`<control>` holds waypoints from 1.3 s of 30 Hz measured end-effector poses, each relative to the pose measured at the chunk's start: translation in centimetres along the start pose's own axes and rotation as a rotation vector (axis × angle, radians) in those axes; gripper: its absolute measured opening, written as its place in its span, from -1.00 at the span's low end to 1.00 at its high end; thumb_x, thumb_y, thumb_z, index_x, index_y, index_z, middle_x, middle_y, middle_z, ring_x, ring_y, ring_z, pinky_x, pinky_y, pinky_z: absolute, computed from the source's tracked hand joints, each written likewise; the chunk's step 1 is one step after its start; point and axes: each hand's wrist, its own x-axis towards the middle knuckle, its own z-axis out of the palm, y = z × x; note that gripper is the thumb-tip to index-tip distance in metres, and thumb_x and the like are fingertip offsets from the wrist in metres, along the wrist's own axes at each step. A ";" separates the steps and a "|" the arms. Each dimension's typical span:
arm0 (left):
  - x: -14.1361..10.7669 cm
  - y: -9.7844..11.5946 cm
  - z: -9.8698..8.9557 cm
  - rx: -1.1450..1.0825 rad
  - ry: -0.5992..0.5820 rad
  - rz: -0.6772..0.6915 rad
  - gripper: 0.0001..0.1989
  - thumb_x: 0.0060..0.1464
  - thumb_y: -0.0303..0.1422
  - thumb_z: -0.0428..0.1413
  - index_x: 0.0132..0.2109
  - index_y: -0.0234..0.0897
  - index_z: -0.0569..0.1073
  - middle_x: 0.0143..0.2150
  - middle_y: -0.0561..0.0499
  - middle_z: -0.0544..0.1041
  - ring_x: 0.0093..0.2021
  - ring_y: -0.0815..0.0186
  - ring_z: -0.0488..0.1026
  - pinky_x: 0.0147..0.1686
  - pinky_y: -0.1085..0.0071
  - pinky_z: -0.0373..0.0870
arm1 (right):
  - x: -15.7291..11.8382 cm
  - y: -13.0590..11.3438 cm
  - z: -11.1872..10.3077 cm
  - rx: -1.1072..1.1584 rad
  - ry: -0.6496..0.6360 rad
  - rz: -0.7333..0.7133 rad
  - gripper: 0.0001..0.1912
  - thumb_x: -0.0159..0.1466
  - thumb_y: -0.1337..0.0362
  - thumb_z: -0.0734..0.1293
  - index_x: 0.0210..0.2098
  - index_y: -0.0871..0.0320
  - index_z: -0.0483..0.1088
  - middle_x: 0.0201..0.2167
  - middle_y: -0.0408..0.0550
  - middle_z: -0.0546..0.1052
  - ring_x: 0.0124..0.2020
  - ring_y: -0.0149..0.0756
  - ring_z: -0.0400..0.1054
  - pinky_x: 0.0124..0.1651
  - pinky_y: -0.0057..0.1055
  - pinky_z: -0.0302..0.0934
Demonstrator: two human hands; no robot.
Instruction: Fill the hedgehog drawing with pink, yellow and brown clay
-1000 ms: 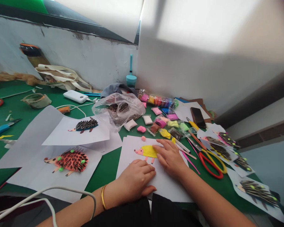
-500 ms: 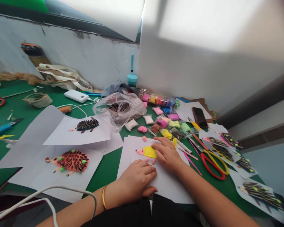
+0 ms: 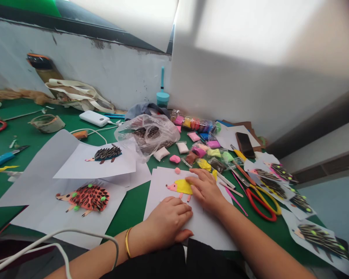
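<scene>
A yellow clay hedgehog with a pink face and feet (image 3: pixel 182 186) lies on white paper (image 3: pixel 157 182) in front of me. My right hand (image 3: pixel 206 190) rests on its right end, fingers slightly spread, covering part of the yellow body. Just below the hedgehog, my left hand (image 3: pixel 170 217) lies on the paper, fingers extended and nothing visibly gripped. A small pink clay ball (image 3: pixel 177 170) sits above the hedgehog's back.
Clay packets (image 3: pixel 205 164) and a plastic bag of seeds (image 3: pixel 148 135) lie beyond the paper. Scissors (image 3: pixel 261 203) and a phone (image 3: pixel 245 145) are at right. Finished hedgehogs (image 3: pixel 90 197) lie left, with a white cable (image 3: pixel 84 232) near my left wrist.
The yellow hedgehog has shifted very slightly left on the paper. Both hands stay in nearly the same places.
</scene>
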 end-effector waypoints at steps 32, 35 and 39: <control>0.0 -0.1 0.1 0.007 -0.005 -0.007 -0.59 0.11 -0.08 0.15 -0.01 -0.26 0.46 -0.13 -0.11 0.55 -0.08 0.11 0.44 -0.03 0.17 0.35 | 1.3 -2.1 0.6 -0.098 -0.018 -0.102 -0.71 0.26 0.29 0.27 -0.05 -0.02 0.49 0.22 -0.12 0.38 0.24 -0.07 0.13 0.23 -0.07 -0.04; 0.1 0.0 0.1 0.006 -0.015 -0.018 -0.59 0.09 -0.09 0.17 -0.01 -0.25 0.45 -0.13 -0.09 0.55 -0.07 0.11 0.44 -0.05 0.17 0.34 | 1.4 -2.2 0.7 -0.103 -0.028 -0.114 -0.72 0.27 0.29 0.27 -0.07 -0.04 0.51 0.24 -0.15 0.37 0.23 -0.07 0.13 0.22 -0.06 -0.04; 0.1 0.1 -0.1 0.008 -0.032 -0.024 -0.59 0.08 -0.09 0.19 -0.02 -0.25 0.45 -0.13 -0.08 0.55 -0.07 0.12 0.44 -0.05 0.18 0.34 | 1.6 -2.3 0.9 -0.094 -0.023 -0.123 -0.70 0.26 0.28 0.27 -0.04 -0.05 0.51 0.25 -0.15 0.36 0.24 -0.05 0.12 0.23 -0.05 -0.04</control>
